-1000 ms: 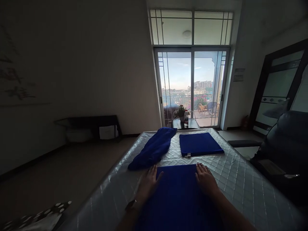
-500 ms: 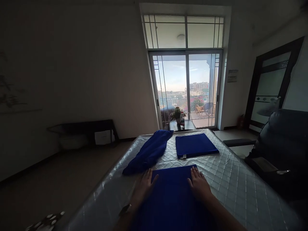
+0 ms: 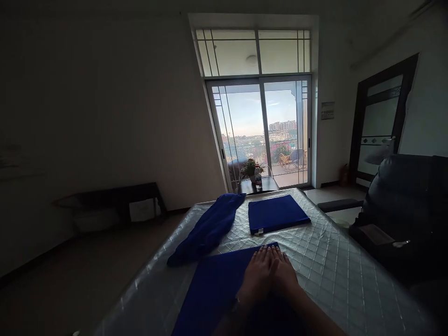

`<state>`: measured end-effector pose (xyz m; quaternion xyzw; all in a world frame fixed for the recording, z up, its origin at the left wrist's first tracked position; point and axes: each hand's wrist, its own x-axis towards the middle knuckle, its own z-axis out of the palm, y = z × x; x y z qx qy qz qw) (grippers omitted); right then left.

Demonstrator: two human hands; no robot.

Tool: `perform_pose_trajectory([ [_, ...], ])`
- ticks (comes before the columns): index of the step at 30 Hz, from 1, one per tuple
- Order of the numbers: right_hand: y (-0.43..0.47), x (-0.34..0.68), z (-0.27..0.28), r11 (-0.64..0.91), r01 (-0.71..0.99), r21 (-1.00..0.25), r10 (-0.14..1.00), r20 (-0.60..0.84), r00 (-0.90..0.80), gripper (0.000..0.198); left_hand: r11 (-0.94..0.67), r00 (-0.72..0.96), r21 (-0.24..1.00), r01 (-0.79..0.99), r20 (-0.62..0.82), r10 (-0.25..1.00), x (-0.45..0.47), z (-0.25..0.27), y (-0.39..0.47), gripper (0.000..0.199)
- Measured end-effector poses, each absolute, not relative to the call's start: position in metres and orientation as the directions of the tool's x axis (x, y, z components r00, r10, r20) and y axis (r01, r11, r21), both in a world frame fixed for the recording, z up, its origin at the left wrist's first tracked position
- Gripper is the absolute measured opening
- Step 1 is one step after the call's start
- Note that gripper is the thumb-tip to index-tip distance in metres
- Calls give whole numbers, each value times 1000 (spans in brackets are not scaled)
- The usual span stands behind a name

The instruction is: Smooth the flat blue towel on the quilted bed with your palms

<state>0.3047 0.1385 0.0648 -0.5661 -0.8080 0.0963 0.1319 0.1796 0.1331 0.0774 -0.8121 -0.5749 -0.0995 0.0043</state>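
A blue cloth (image 3: pixel 213 287) lies spread flat on the table nearest me. My left hand (image 3: pixel 257 274) rests palm down near its far right corner, fingers stretched out. Right beside it, touching, my right hand (image 3: pixel 284 276) lies flat on the same corner with its fingers extended. Both hands are open. Farther off sits a neatly folded blue cloth (image 3: pixel 278 213) with a small white label at its near edge. To the left, a loosely bunched blue cloth (image 3: pixel 210 228) stretches diagonally, close to the far left edge of the flat one.
The table wears a shiny quilted silver cover (image 3: pixel 325 261). Beyond it, a small dark table (image 3: pixel 269 183) carries a potted plant (image 3: pixel 251 168) and a bottle (image 3: pixel 258 177) before sliding glass doors. A black armchair (image 3: pixel 402 205) stands right; a low dark rack (image 3: pixel 115 200) stands left.
My left hand has moved right across the flat cloth to lie against my right hand. The flat cloth's left part is now uncovered. The view has shifted slightly.
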Motion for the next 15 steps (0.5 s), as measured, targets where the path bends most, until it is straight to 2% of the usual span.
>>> perform_pose_trajectory([
  [2,138,306,65,365,886,-286,931,97,-352,66,-440,409,103,892,232,883,193,72,130,55],
  [4,137,306,66,359,888,-288,933,106,-343,66,-472,431,110,875,266,862,191,69,126,54],
  [9,135,306,70,306,887,-346,952,101,-289,65,-249,224,211,945,136,965,149,71,118,69],
  [15,135,305,74,267,893,-361,963,84,-254,68,-106,90,207,973,84,992,79,78,106,75],
])
